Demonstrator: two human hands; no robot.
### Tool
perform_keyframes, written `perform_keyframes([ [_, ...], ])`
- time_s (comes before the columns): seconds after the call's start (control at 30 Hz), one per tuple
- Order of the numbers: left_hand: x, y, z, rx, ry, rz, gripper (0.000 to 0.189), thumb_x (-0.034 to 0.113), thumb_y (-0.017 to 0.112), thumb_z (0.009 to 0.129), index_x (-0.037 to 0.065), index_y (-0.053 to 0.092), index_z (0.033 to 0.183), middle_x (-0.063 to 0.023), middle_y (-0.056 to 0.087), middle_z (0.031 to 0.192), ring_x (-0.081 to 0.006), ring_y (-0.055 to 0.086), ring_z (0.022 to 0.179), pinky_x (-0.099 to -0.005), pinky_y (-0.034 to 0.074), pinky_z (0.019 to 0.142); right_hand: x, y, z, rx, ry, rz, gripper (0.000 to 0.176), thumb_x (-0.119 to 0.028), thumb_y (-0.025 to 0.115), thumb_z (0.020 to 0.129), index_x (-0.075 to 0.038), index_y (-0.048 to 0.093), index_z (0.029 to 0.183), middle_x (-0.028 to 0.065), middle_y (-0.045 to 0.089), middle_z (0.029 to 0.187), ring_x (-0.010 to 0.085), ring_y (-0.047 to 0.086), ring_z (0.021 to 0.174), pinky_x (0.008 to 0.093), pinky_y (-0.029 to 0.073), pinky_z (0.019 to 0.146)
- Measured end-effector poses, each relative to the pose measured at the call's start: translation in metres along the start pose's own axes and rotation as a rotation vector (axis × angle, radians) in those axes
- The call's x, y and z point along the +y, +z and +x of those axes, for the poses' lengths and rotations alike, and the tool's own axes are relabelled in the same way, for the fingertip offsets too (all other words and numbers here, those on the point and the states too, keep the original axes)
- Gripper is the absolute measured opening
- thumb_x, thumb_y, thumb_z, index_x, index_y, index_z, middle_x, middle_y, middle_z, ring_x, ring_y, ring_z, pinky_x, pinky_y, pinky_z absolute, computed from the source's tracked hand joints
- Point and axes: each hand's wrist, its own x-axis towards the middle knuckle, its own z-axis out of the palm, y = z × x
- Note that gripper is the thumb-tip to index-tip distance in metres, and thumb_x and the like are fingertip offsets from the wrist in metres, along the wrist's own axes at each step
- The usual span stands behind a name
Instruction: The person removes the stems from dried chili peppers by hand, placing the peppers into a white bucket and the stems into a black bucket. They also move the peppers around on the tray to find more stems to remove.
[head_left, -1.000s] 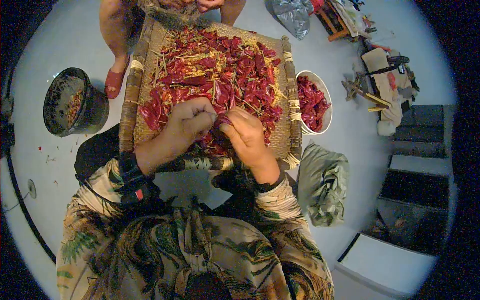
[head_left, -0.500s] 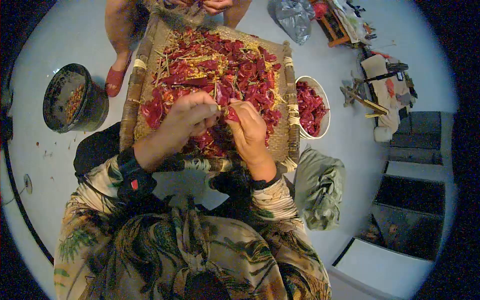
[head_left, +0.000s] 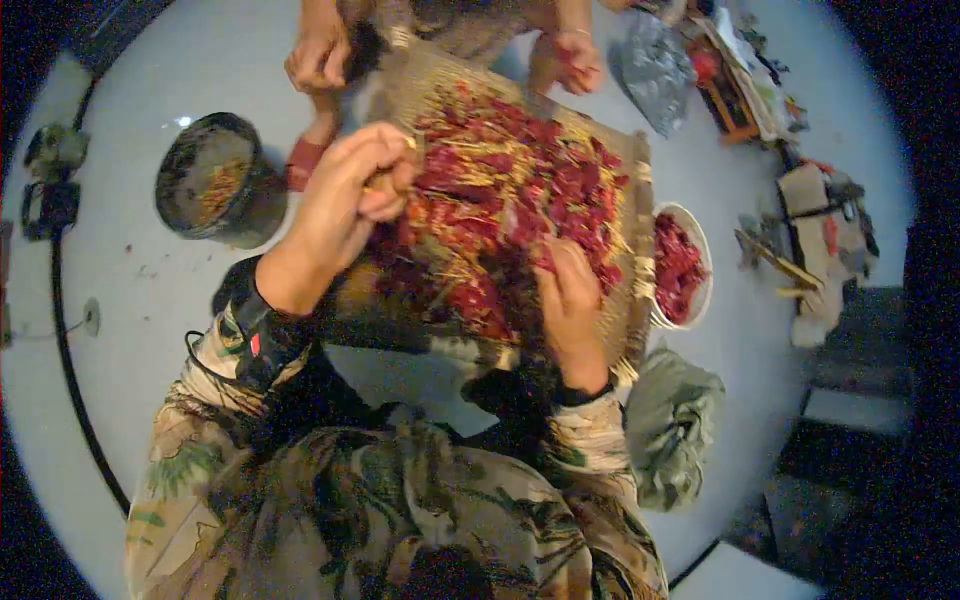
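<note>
Dried red chili peppers [head_left: 465, 215], mixed with yellow seeds and stalks, cover a framed woven tray [head_left: 640, 200] in front of me. My left hand [head_left: 355, 190] is raised over the tray's left side, fingers pinched. A tiny pale bit shows at its fingertips, too small to name. Low over the peppers at the right, my right hand [head_left: 573, 300] has its thumb and fingers closed on a red chili pepper [head_left: 545, 258], mostly hidden and blurred.
Across the tray are another person's hands [head_left: 320, 55], one with something red. A black bucket [head_left: 270, 205] with seedy scraps stands left. Right are a white bucket [head_left: 705, 285] of peppers, a greenish sack [head_left: 675, 425] and a grey plastic bag [head_left: 655, 75].
My hands have parted: the left went up and left, the right down and right with the pepper. The view has shifted. The other person's hands have spread apart.
</note>
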Motion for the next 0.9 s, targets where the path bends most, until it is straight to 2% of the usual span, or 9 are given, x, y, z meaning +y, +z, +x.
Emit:
perform_keyframes([
  [0.13, 0.056, -0.078, -0.003, 0.360, 0.249, 0.431, 0.026, 0.029, 0.046, 0.091, 0.011, 0.048, 0.073, 0.0042, 0.037, 0.056, -0.0040, 0.027, 0.043, -0.0207, 0.021, 0.040, -0.001, 0.000, 0.000, -0.041, 0.075, 0.039, 0.027, -0.001, 0.062, 0.075, 0.004, 0.057, 0.101, 0.0195, 0.061, 0.097, 0.0356, 0.057, 0.090, 0.0402, 0.046, 0.079],
  [0.17, 0.065, -0.123, -0.001, 0.413, 0.239, 0.384, 0.016, 0.021, 0.050, 0.088, 0.008, 0.055, 0.082, 0.0039, 0.041, 0.060, -0.0040, 0.031, 0.044, -0.0195, 0.026, 0.041, -0.006, -0.002, 0.004, -0.047, 0.064, 0.091, 0.027, -0.001, 0.061, 0.076, 0.004, 0.057, 0.101, 0.0192, 0.060, 0.094, 0.0355, 0.057, 0.086, 0.0403, 0.046, 0.076],
  [0.23, 0.083, -0.193, 0.006, 0.615, 0.475, 1.005, 0.025, 0.027, 0.050, 0.088, 0.004, 0.057, 0.083, 0.0024, 0.048, 0.065, -0.0090, 0.044, 0.056, -0.0249, 0.037, 0.052, -0.006, 0.001, 0.004, -0.041, 0.041, 0.067, 0.026, -0.002, 0.061, 0.076, 0.004, 0.057, 0.101, 0.0191, 0.060, 0.092, 0.0356, 0.057, 0.084, 0.0403, 0.046, 0.075],
  [0.43, 0.086, -0.383, 0.008, 0.625, 0.210, 0.769, 0.033, 0.034, 0.054, 0.085, 0.003, 0.064, 0.092, -0.0044, 0.065, 0.086, -0.0161, 0.058, 0.076, -0.0318, 0.044, 0.066, 0.002, 0.010, 0.000, -0.048, 0.020, 0.011, 0.025, -0.004, 0.059, 0.080, 0.005, 0.056, 0.103, 0.0201, 0.060, 0.095, 0.0370, 0.057, 0.086, 0.0408, 0.046, 0.078],
  [0.47, 0.090, -0.392, 0.002, 0.652, 0.217, 1.050, 0.033, 0.033, 0.053, 0.086, 0.002, 0.064, 0.092, -0.0040, 0.065, 0.086, -0.0172, 0.059, 0.077, -0.0323, 0.045, 0.067, 0.004, 0.011, -0.003, -0.047, 0.025, 0.001, 0.024, -0.004, 0.059, 0.080, 0.005, 0.056, 0.103, 0.0202, 0.060, 0.095, 0.0372, 0.057, 0.087, 0.0409, 0.046, 0.078],
  [0.53, 0.100, -0.393, -0.013, 0.680, 0.217, 1.617, 0.034, 0.032, 0.051, 0.089, 0.001, 0.063, 0.094, -0.0033, 0.065, 0.086, -0.0194, 0.059, 0.077, -0.0334, 0.046, 0.069, 0.001, 0.010, -0.001, -0.047, 0.049, 0.013, 0.024, -0.004, 0.059, 0.080, 0.005, 0.056, 0.103, 0.0203, 0.060, 0.095, 0.0376, 0.057, 0.087, 0.0408, 0.046, 0.079],
  [0.6, 0.102, -0.395, -0.017, 0.646, 0.272, 1.626, 0.033, 0.031, 0.050, 0.090, 0.001, 0.062, 0.092, -0.0031, 0.065, 0.083, -0.0189, 0.060, 0.075, -0.0331, 0.047, 0.069, -0.003, 0.007, 0.001, -0.045, 0.090, 0.051, 0.024, -0.004, 0.059, 0.080, 0.006, 0.057, 0.102, 0.0205, 0.060, 0.095, 0.0380, 0.057, 0.087, 0.0405, 0.046, 0.078],
  [0.8, 0.071, -0.225, 0.012, 0.546, 0.306, 0.743, 0.024, 0.022, 0.050, 0.092, 0.002, 0.062, 0.087, -0.0056, 0.064, 0.077, -0.0121, 0.060, 0.068, -0.0251, 0.048, 0.062, -0.005, -0.002, 0.001, 0.034, 0.147, 0.145, 0.025, -0.004, 0.060, 0.080, 0.003, 0.058, 0.103, 0.0193, 0.061, 0.095, 0.0353, 0.058, 0.089, 0.0389, 0.046, 0.079],
  [0.9, 0.073, -0.177, 0.020, 0.555, 0.412, 0.934, 0.025, 0.024, 0.053, 0.090, 0.001, 0.062, 0.087, -0.0056, 0.064, 0.074, -0.0115, 0.060, 0.065, -0.0225, 0.047, 0.062, 0.004, -0.004, -0.001, 0.029, 0.146, 0.134, 0.023, -0.005, 0.061, 0.080, 0.003, 0.058, 0.101, 0.0181, 0.061, 0.091, 0.0346, 0.059, 0.085, 0.0372, 0.047, 0.075],
])
